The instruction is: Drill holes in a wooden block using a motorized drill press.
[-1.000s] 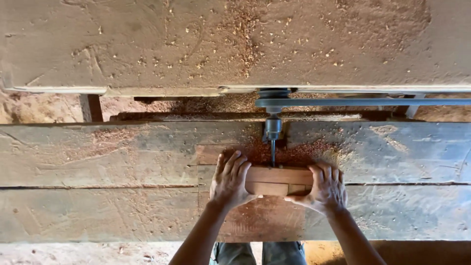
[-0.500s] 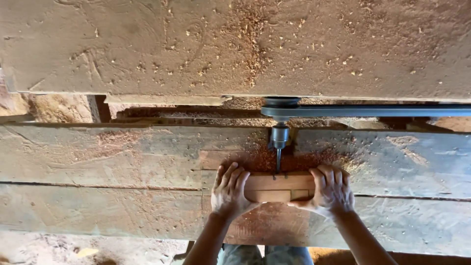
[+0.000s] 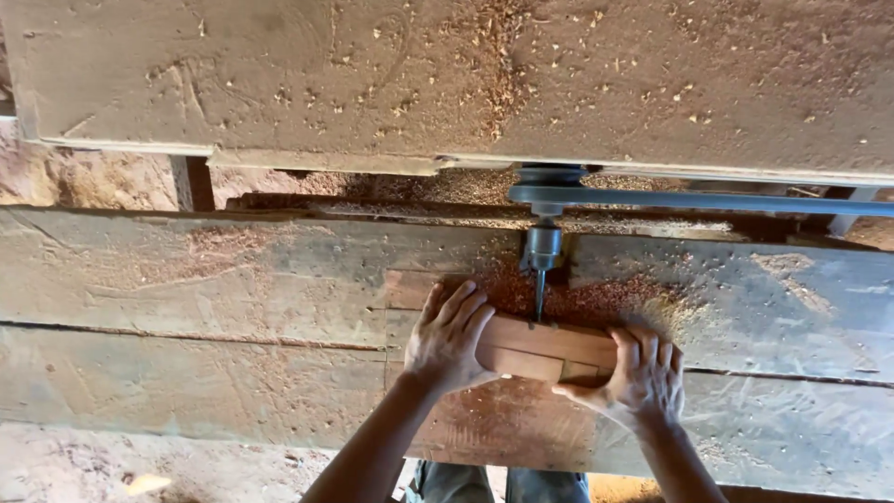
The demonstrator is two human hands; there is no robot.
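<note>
Far left: a rough plank tabletop (image 3: pixel 186 307) of weathered boards, dusted with reddish sawdust, a long seam running across it. Beyond it, a gap shows a dark upright post (image 3: pixel 194 183) and loose sawdust below. Above the gap lies a broad flat wooden surface (image 3: pixel 372 74), scattered with pale wood chips.

Centre left: the left hand (image 3: pixel 449 340) lies over the left end of a small reddish wooden block (image 3: pixel 545 349), fingers spread across its top and far edge, palm pressing down. The hand is grasping the block, not clenched into a fist.

Centre: the wooden block rests flat on the tabletop, slightly tilted, its right end nearer the person. A horizontal drill bit (image 3: pixel 538 303) meets the block's far edge near its middle. The bit is held in a grey metal chuck (image 3: pixel 544 246), which sits just beneath a pulley (image 3: pixel 549 175). A heap of red wood shavings (image 3: pixel 596 300) lies on the tabletop around the bit and behind the block.

Centre right: the right hand (image 3: pixel 643 377) grips the block's right end, fingers curled over its top, thumb along the near side.

Right: a dark drive belt (image 3: pixel 726 200) runs from the pulley toward the right edge. More pale sawdust patches mark the tabletop there.
</note>
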